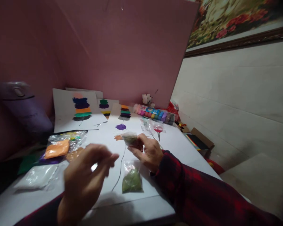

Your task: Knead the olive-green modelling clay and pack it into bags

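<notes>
My right hand (152, 151) grips a small clear bag (129, 138) with dull green stuff in it, held above the white paper. My left hand (86, 177) is raised to its left, blurred by motion, with thumb and fingertips pinched together; whether anything is between them I cannot make out. Below my right hand lies a second clear bag (132, 182) of green material. A thin dark line (121, 169) curves down the paper, with a purple patch (120, 126) and an orange patch (118, 137) above it.
At left lie an orange packet (57, 149) and a white packet (37, 177), near a purple bottle (25, 110). Painted sheets (63, 110) lean at the back. A pack of coloured rolls (155, 113) and red-handled scissors (158, 130) lie behind my right hand. An open cardboard box (199, 139) stands right.
</notes>
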